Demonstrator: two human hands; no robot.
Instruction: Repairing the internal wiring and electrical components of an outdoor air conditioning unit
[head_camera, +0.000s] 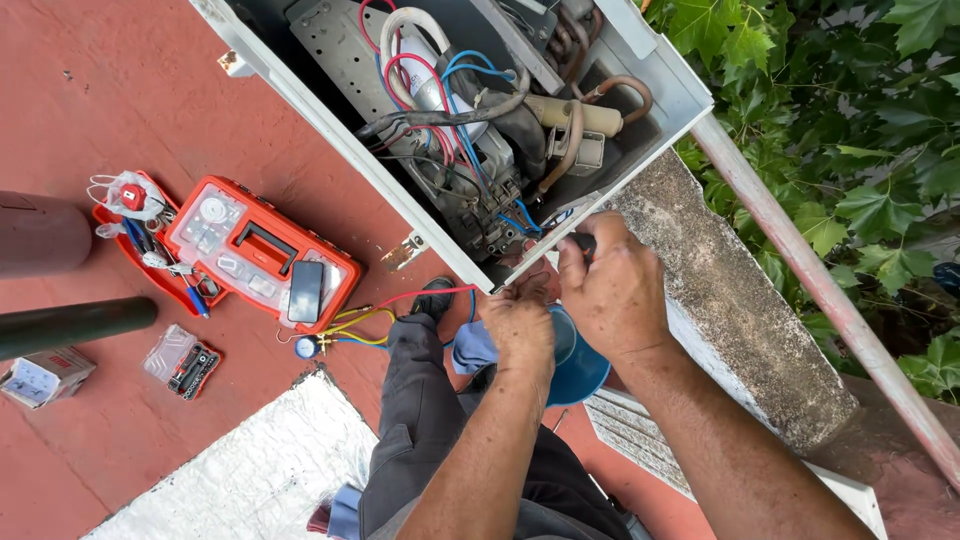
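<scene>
An opened white outdoor air-conditioner unit (655, 70) shows its wiring, copper pipes and compressor (470, 120). My right hand (610, 290) grips a dark tool handle (583, 241) at the unit's lower corner, where blue wires end. My left hand (520, 325) sits just beside it at the casing's edge, fingers curled against the corner; what it pinches is hidden. A blue round object (580, 365) and a blue cloth (472, 347) lie under both hands.
An orange tool case (262, 255) with a black phone on it lies on the red floor. A gauge with red, yellow and blue hoses (360, 320), a small bit set (183, 362), a silver sheet (270, 470), a concrete ledge (730, 310) and leafy vines (860, 150) surround me.
</scene>
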